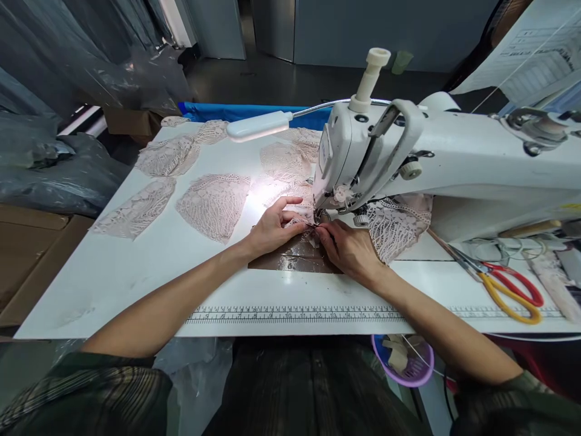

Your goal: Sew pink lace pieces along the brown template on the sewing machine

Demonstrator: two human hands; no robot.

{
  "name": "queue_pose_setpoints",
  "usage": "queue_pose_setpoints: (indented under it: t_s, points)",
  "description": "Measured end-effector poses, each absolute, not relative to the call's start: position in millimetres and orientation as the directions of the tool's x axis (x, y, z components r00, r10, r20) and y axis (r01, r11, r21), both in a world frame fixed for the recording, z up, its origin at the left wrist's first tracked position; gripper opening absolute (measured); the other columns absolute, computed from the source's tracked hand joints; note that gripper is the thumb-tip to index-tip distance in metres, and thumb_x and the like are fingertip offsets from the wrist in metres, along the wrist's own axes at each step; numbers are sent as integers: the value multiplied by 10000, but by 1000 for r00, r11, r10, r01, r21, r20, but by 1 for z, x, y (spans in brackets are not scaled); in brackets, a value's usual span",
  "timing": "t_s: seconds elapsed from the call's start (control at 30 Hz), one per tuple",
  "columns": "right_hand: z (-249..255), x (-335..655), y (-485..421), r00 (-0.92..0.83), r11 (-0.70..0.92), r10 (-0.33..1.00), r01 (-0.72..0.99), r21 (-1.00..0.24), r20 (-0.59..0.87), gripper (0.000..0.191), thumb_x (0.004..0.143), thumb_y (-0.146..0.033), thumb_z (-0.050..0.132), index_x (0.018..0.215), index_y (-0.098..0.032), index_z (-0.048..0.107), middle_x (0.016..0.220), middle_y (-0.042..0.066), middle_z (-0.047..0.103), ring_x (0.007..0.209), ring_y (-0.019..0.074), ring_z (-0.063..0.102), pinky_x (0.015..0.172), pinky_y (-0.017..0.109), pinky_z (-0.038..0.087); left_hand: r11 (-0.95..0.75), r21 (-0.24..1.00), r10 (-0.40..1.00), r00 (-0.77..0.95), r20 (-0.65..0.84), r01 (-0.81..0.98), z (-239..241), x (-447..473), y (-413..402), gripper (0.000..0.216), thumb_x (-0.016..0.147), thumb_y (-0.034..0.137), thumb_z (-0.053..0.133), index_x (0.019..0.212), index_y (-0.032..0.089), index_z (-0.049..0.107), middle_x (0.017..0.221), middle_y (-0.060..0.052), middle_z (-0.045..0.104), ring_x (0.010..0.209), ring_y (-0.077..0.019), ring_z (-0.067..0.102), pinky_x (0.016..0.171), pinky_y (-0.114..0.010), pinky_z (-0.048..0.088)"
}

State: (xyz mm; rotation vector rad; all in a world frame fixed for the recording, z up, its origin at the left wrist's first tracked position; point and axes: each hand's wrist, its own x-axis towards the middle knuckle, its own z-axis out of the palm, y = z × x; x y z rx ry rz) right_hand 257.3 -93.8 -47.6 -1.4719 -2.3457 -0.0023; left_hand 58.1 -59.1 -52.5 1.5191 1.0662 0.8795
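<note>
Both forearms are reaching in from the bottom edge, over the ruler strip (pixel 290 315) printed along the white surface (pixel 136 266). Left hand (pixel 272 229) is lying flat with fingers spread, pressing the pink lace piece (pixel 303 223) down; right hand (pixel 347 248) is pinching its edge in a tight grip right at the sewing machine (pixel 408 163) needle. Looks like mid-seam feeding, so the next bit probably needs slow, even guiding. Needle and presser foot are hiding behind fingers, stitch line too small to see.
</note>
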Motion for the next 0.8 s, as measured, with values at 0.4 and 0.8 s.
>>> queue_pose_setpoints:
  t_s: [0.4,0.8]
  points:
    - [-48,243,-90,-290,356,921,896,-267,259,419,1028,-387,309,918,-149,637,843,96,719,637,185,607,531,291,277,-75,984,948,318,21,160,-56,58,-57,617,810,296,710,1334,145,421,776,9,688,650,-101,577,672,-252,455]
    - [-47,270,-111,-454,634,736,723,-275,503,395,1023,-380,348,991,-133,655,745,71,696,612,160,599,546,278,336,-706,604,681,588,436,370,-55,46,-58,565,834,360,700,1299,142,466,966,-91,716,783,-169,634,695,-309,505]
